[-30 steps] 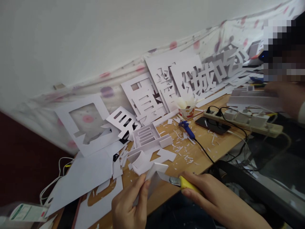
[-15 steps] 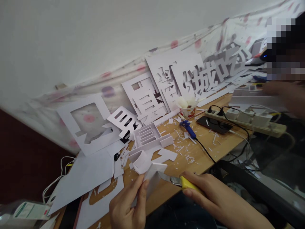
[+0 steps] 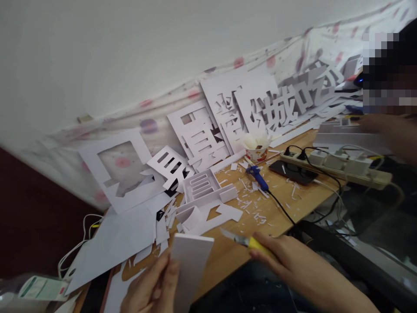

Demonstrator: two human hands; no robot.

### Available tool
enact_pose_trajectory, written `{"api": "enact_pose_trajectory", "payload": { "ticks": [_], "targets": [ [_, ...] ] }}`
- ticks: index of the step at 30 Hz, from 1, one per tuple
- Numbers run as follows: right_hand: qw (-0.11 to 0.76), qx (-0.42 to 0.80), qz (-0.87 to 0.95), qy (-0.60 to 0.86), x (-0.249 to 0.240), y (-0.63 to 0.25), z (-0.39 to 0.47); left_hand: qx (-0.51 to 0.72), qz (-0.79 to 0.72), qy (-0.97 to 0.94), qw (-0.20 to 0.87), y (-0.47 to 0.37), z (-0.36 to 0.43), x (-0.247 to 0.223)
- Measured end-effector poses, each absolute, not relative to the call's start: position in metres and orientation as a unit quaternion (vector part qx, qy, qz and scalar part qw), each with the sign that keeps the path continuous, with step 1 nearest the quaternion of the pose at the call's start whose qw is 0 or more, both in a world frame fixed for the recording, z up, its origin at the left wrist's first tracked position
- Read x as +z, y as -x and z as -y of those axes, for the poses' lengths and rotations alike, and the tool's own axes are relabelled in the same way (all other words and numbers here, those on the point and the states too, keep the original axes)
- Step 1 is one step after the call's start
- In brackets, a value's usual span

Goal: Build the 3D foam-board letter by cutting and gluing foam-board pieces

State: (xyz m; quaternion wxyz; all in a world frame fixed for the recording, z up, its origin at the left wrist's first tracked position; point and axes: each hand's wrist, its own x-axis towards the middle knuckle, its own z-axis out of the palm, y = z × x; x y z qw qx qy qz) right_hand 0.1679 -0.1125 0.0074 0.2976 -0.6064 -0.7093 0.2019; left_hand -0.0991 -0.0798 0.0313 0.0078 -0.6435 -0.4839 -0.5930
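Between the thumb and fingers of my left hand (image 3: pixel 153 282) is a flat white board strip (image 3: pixel 193 269), held upright with its top edge facing me. My right hand (image 3: pixel 283 261) grips the yellow handle of a utility knife (image 3: pixel 257 246). The knife's blade is out and points left, a little apart from the strip's top right corner. Just beyond my hands, a white raised character piece (image 3: pixel 205 191) lies on the table, with standing side walls partly glued round its slotted base. A curled white strip belongs to its near side.
White offcuts and shavings litter the wooden table (image 3: pixel 276 208). A blue glue gun (image 3: pixel 257 176), a paper bowl (image 3: pixel 256 152), a phone (image 3: pixel 293 171) and a power strip (image 3: pixel 335 167) lie beyond. Cut-out boards (image 3: pixel 117 169) lean on the wall. A co-worker's arm (image 3: pixel 391 130) is at right.
My left hand has moved left and down with the strip, turning its broad face toward me. The knife blade, earlier at the strip's edge, is now apart from it.
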Motion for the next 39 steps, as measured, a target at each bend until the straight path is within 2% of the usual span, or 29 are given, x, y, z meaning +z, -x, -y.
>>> {"api": "enact_pose_trajectory", "payload": {
  "ticks": [4,8,11,15,20,23,24,25,31,39],
  "targets": [
    [0.253,0.155,0.670,0.680,-0.013,-0.181,0.092,-0.571,0.513,0.639,-0.049,0.105,0.073,0.032],
    [0.209,0.047,0.649,0.730,-0.044,-0.192,0.057,-0.532,0.521,0.631,-0.219,0.079,0.061,0.025],
    [0.179,0.032,0.642,0.745,-0.062,-0.195,0.030,-0.498,0.529,0.617,-0.304,0.061,0.056,0.019],
    [0.166,0.018,0.629,0.759,-0.065,-0.195,0.008,-0.476,0.527,0.610,-0.351,0.052,0.056,0.017],
    [0.194,0.024,0.622,0.758,-0.035,-0.188,0.014,-0.432,0.531,0.635,-0.358,0.050,0.054,0.018],
    [0.263,0.099,0.667,0.690,-0.010,-0.170,0.033,-0.376,0.516,0.677,-0.366,0.046,0.053,0.016],
    [0.327,0.193,0.673,0.635,-0.003,-0.162,0.039,-0.353,0.511,0.690,-0.371,0.045,0.053,0.016],
    [0.353,0.259,0.668,0.602,0.003,-0.153,0.045,-0.332,0.507,0.700,-0.377,0.043,0.053,0.016],
    [0.358,0.348,0.664,0.557,0.010,-0.131,0.057,-0.284,0.486,0.715,-0.415,0.041,0.064,0.018],
    [0.405,0.590,0.523,0.463,0.009,-0.132,0.064,-0.327,0.482,0.672,-0.457,0.046,0.067,0.006]
  ]
}}
